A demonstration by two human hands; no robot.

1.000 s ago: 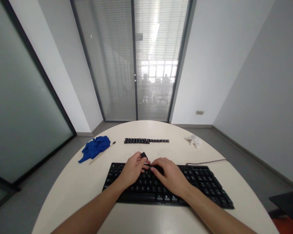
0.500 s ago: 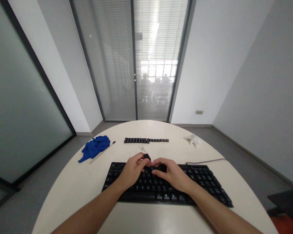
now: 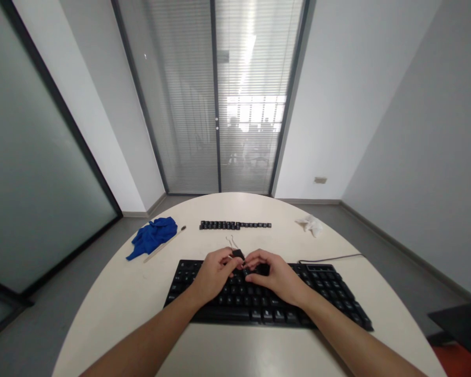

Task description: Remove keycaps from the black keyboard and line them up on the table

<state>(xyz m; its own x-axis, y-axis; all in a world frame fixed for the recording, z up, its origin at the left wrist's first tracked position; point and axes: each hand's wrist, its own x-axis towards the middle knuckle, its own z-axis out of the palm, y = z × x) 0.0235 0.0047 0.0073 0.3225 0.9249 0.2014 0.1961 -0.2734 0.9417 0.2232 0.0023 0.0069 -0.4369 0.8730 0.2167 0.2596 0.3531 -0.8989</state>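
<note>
A black keyboard (image 3: 235, 314) lies on the round table under both hands. My left hand (image 3: 215, 269) is closed around a keycap puller (image 3: 237, 253), a small black handle with two thin wires that point away from me. Beside it, over the upper middle keys, my right hand (image 3: 272, 275) has its thumb and index finger around a small black keycap (image 3: 246, 272). Whether that keycap is seated or loose is hard to make out. The fingertips of both hands nearly touch, and they hide the keys beneath them.
Beyond the keyboard, several loose keycaps (image 3: 220, 225) stand in rows. At the left lie a blue cloth (image 3: 155, 235) and a brush with a thin pale handle (image 3: 163, 246). A crumpled white tissue (image 3: 311, 225) is at the right, near the keyboard cable (image 3: 329, 259).
The keycap puller has shifted slightly to the right and tilted in my left hand. My right fingers have moved only a little, staying over the same keys.
</note>
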